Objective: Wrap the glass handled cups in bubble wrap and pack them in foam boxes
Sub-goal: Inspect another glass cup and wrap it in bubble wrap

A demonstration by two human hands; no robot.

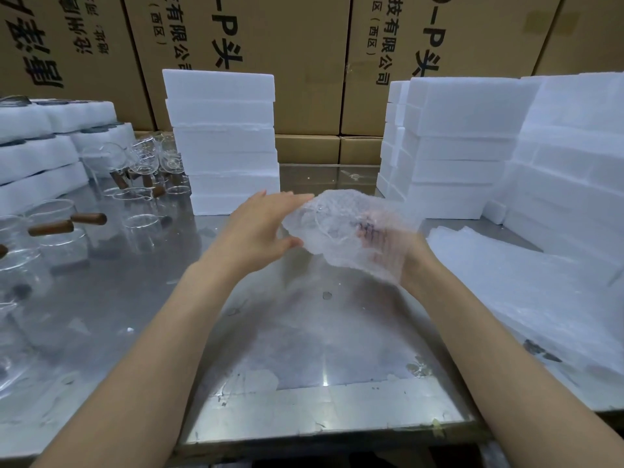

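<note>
A glass cup bundled in bubble wrap (341,228) is held above the middle of the steel table (287,332). My left hand (260,228) lies against the bundle's left side with straight fingers over its top and the thumb under it. My right hand (388,244) holds the bundle from beneath and is mostly hidden behind the wrap. Bare glass cups with wooden handles (67,224) stand at the left. White foam boxes (223,140) are stacked behind the bundle.
More foam boxes (466,143) rise in tall stacks at the right. A pile of bubble wrap sheets (523,292) lies flat on the right. Foam trays (40,153) sit far left. Cardboard cartons (304,62) wall off the back.
</note>
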